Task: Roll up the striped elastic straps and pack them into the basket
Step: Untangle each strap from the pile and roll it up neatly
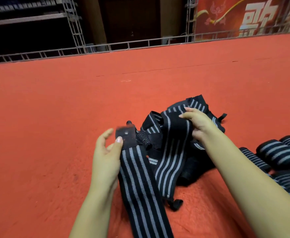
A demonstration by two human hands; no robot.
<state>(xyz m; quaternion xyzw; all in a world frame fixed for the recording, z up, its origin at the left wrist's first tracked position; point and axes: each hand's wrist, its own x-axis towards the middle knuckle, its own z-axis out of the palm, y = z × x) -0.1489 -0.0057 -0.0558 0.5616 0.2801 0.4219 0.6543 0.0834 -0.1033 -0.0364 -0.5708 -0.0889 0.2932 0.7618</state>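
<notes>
Nearest us, one striped strap point(139, 182) runs from the bottom edge up to our left hand point(106, 157). Thumb pinches its plain black end tab point(125, 137); the other fingers stand loose behind it.

Right hand point(198, 124) curled round a second run of striped strap point(172, 148), lifting it off the loose pile point(183, 134). Whether both runs are one strap, we cannot tell; the tangle hides the join.

To roll well, we judge: free a single strap from the pile first, keep the tab end square, start the first turn tight there, stripes aligned, light tension from the other hand so the roll does not cone.

In the way: the pile is knotted over itself, small loops and tabs sticking out; pulling could drag neighbours along.

Right of the pile, rolled straps point(278, 152) lie together on the red carpeted floor point(54, 117), just beside our right forearm. A sweep of the arm could nudge them.

No basket in view.

Farther off: a metal truss rail point(123, 45) along the floor's edge, a red banner point(244, 16) beyond, dark space behind.
</notes>
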